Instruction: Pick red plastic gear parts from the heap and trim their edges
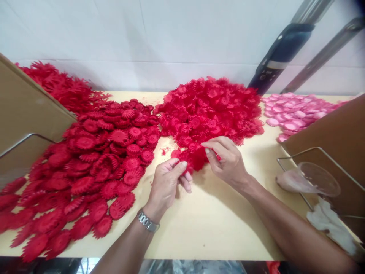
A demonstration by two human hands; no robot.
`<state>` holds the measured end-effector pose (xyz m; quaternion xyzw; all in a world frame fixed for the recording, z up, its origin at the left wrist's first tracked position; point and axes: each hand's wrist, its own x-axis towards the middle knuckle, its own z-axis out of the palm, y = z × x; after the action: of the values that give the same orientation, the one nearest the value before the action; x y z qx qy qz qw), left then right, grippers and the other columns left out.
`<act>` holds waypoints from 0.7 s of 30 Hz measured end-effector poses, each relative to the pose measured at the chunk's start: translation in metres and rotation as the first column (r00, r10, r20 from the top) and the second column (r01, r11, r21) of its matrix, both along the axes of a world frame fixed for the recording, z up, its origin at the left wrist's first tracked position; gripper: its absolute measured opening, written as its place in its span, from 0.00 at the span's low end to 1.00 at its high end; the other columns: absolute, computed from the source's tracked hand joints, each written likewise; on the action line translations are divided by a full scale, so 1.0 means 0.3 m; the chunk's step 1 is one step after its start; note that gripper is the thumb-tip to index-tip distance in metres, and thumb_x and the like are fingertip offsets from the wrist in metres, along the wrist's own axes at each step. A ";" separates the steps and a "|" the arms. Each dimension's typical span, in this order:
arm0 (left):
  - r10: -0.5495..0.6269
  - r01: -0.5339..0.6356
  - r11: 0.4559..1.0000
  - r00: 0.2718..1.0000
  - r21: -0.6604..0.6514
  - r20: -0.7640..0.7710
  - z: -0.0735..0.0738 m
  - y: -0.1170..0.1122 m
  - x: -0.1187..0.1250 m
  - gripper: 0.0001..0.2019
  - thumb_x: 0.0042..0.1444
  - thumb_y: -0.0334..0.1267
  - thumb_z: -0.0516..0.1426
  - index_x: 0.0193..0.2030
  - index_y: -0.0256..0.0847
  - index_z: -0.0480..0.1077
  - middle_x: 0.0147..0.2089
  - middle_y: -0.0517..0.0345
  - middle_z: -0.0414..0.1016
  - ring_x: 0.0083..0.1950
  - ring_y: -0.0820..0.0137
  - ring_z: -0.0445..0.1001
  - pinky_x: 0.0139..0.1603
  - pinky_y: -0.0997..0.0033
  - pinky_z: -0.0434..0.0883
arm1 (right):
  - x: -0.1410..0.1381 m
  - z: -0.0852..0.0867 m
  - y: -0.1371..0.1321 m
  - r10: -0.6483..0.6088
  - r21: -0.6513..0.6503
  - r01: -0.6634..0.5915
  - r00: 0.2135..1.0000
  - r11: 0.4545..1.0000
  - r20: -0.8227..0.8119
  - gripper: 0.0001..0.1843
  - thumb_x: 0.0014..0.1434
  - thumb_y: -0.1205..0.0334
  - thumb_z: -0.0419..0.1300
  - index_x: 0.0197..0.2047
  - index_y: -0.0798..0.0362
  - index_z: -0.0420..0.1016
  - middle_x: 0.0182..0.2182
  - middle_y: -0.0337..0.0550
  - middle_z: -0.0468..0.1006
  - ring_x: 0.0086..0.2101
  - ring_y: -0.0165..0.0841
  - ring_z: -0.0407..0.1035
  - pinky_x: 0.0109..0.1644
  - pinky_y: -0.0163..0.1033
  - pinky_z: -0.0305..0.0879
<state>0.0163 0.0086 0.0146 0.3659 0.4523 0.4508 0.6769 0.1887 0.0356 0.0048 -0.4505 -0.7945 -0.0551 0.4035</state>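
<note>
My left hand (168,182), with a metal watch (147,221) on its wrist, is closed in a pinch on a red fabric flower piece (192,158) at the table's middle. My right hand (226,160) grips the same red piece from the right, fingers curled over it. Just behind the hands lies a heap of small frilly red flower pieces (211,108). To the left spreads a big pile of flatter red flower discs (94,163).
A pale wooden table (211,220) carries everything. Pink petals (291,112) lie at the back right. Brown cardboard (25,114) stands at the left and another sheet (333,133) at the right. A wire frame with a clear plastic cup (316,179) and white cloth (330,224) sits right. Dark metal bars (282,53) lean on the wall.
</note>
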 end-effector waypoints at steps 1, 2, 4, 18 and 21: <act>0.012 -0.012 1.000 1.000 -0.001 -0.013 -0.002 -0.001 0.000 0.11 0.48 0.40 0.58 0.22 0.36 0.64 0.16 0.62 0.69 0.12 0.78 0.63 0.13 0.80 0.59 | -0.003 0.006 -0.003 0.010 0.006 -0.010 1.000 1.000 -0.015 0.09 0.56 0.71 0.54 0.38 0.55 0.73 0.33 0.47 0.75 0.35 0.35 0.68 0.38 0.42 0.65; 0.025 -0.025 1.000 0.999 -0.006 -0.029 -0.005 -0.003 0.000 0.12 0.48 0.42 0.58 0.22 0.36 0.63 0.15 0.63 0.68 0.11 0.79 0.60 0.12 0.81 0.57 | -0.006 0.013 -0.006 0.020 0.010 -0.020 0.999 1.000 -0.035 0.09 0.56 0.71 0.54 0.38 0.55 0.73 0.32 0.47 0.75 0.34 0.35 0.68 0.38 0.42 0.65; 0.052 -0.053 0.998 0.997 -0.015 -0.064 -0.013 -0.007 0.000 0.15 0.47 0.44 0.59 0.21 0.38 0.61 0.13 0.66 0.63 0.11 0.81 0.57 0.11 0.82 0.52 | -0.016 0.029 -0.017 0.047 0.000 -0.048 0.995 0.999 -0.088 0.08 0.56 0.70 0.53 0.36 0.54 0.73 0.31 0.47 0.74 0.33 0.34 0.67 0.36 0.42 0.65; -0.093 0.110 0.989 0.981 0.096 -0.171 -0.020 -0.013 0.000 0.18 0.48 0.51 0.58 0.23 0.36 0.65 0.17 0.66 0.60 0.16 0.82 0.55 0.14 0.81 0.48 | -0.073 0.059 -0.069 0.205 -0.450 -0.426 0.864 0.785 -0.460 0.08 0.55 0.68 0.56 0.25 0.56 0.70 0.23 0.40 0.69 0.25 0.28 0.63 0.29 0.34 0.60; -0.101 0.114 0.989 0.985 0.089 -0.143 -0.015 -0.016 0.001 0.17 0.47 0.49 0.59 0.22 0.36 0.65 0.18 0.66 0.60 0.17 0.82 0.56 0.14 0.82 0.48 | -0.067 0.071 -0.071 0.200 -0.443 -0.414 0.869 0.795 -0.452 0.08 0.53 0.68 0.56 0.23 0.55 0.70 0.22 0.39 0.69 0.25 0.28 0.62 0.29 0.35 0.59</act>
<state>0.0166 0.0040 0.0102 0.4525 0.4554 0.4085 0.6489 0.1685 0.0142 0.0260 -0.4074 -0.7478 0.3211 0.4145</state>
